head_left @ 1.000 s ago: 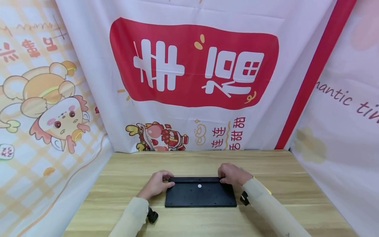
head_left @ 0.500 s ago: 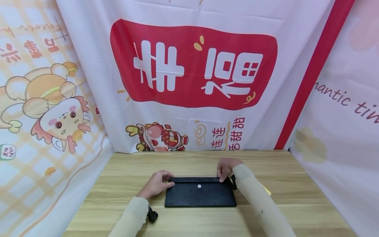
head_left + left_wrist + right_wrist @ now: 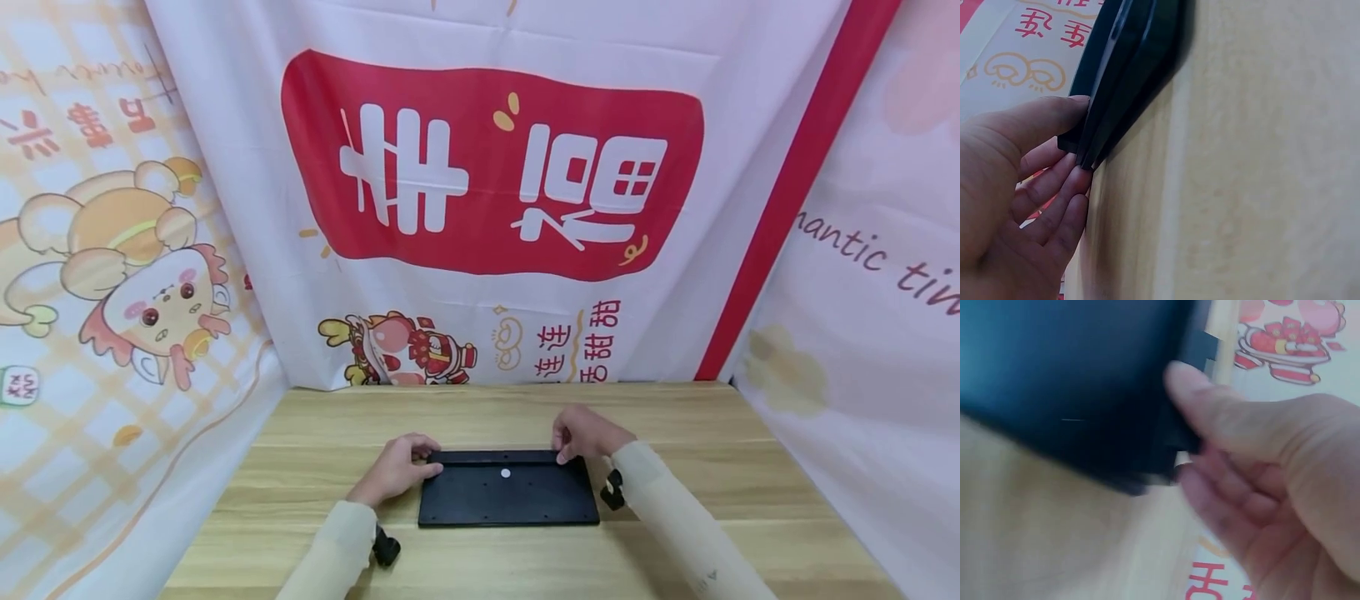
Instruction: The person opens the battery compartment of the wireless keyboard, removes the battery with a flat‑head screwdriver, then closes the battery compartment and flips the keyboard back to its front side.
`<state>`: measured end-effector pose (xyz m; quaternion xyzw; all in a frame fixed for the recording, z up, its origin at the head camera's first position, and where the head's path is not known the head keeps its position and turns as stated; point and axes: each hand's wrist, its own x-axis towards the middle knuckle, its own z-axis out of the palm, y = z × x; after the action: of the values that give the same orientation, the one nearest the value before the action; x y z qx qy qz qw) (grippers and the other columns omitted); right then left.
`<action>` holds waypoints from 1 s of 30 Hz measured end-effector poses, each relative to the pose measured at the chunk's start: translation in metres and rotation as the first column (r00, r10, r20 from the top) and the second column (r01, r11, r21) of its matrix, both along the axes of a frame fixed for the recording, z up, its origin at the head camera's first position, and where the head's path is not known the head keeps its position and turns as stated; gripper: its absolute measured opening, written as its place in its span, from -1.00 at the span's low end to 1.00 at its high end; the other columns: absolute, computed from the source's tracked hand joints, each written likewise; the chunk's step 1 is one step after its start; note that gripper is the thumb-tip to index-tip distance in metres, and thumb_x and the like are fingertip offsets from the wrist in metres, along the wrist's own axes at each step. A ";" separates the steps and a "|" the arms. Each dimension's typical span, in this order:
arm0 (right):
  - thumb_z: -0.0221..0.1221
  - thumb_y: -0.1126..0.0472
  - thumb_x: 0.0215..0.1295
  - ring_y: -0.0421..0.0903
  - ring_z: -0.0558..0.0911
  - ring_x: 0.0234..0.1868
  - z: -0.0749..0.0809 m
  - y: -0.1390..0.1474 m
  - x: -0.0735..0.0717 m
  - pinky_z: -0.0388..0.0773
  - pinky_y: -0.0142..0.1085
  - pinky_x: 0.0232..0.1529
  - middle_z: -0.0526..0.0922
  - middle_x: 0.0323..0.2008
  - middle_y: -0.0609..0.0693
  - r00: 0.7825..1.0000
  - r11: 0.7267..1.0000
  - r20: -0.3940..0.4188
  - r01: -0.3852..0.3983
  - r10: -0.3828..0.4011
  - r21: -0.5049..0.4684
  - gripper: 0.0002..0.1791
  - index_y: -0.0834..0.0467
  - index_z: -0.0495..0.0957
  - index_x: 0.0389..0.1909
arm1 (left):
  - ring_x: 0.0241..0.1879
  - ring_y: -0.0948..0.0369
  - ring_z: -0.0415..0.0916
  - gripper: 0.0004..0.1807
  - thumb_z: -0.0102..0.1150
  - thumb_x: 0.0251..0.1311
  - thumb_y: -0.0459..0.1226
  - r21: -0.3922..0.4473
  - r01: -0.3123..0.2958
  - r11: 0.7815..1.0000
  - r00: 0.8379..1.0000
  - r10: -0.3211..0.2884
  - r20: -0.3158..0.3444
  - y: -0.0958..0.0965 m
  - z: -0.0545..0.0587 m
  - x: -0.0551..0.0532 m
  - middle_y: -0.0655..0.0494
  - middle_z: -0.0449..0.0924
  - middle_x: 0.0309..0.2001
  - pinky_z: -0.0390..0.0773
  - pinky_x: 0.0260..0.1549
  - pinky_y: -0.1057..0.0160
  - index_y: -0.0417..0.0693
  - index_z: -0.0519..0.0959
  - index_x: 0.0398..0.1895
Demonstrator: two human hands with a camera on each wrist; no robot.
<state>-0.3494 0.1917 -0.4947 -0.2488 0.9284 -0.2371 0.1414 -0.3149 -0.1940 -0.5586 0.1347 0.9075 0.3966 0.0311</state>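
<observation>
A black keyboard [image 3: 507,497] lies on the wooden table, apparently underside up, with a raised ridge along its far edge, small screw holes and a round white sticker. My left hand [image 3: 397,472] holds its far left corner. In the left wrist view the thumb rests on the keyboard's [image 3: 1124,75] face, with the other fingers at its end and beneath. At the far right of the ridge is my right hand [image 3: 587,433], thumb and finger pinching the edge. In the right wrist view, a small black tab [image 3: 1202,350] sticks out just beyond the thumb.
The wooden table [image 3: 495,417] runs back to a white hanging cloth [image 3: 247,167] with a red printed panel. More printed cloths hang at the left [image 3: 67,467] and right [image 3: 870,433]. Black wrist cameras sit under the left wrist [image 3: 386,547] and right wrist [image 3: 612,490].
My right wrist swings inward and up, then back out to the right, fingers staying at the ridge. A yellow thing beside the right forearm is now hidden. Left hand and keyboard stay put.
</observation>
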 end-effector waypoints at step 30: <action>0.29 0.48 0.35 -0.24 0.63 -0.28 -0.018 0.000 -0.021 0.66 -0.29 -0.18 0.73 -0.31 -0.11 0.992 0.994 -0.123 0.027 -0.040 -0.105 -0.78 0.06 0.70 -0.28 | 0.01 0.18 0.60 -0.75 0.48 0.30 -0.15 -0.020 0.008 1.000 1.000 -0.007 0.022 -0.002 -0.002 -0.004 0.13 0.68 0.03 0.65 0.12 0.01 0.14 0.74 0.01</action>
<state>-0.3704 0.1916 -0.5124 -0.2544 0.9260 -0.2711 0.0658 -0.3189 -0.1957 -0.5606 0.1335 0.9106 0.3887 0.0438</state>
